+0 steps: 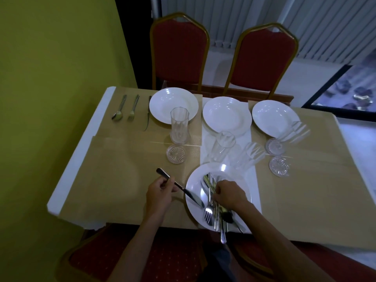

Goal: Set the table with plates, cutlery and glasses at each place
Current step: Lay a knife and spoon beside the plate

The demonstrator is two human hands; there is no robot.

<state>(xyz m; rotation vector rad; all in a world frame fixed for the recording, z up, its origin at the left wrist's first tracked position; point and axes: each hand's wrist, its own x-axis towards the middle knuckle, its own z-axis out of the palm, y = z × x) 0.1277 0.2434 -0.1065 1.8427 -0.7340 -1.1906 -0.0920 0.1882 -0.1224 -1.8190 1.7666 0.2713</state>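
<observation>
Place-setting under way: my left hand (160,193) gripped a knife (183,189) while my right hand (230,193) pinched the cutlery pile (209,214) on the near plate (234,174); only the far-left plate (173,102) had flatware and glass (179,125) set; three places remained.

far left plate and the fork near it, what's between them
One knife lies between the fork and the far left plate, as the head view shows.
</observation>
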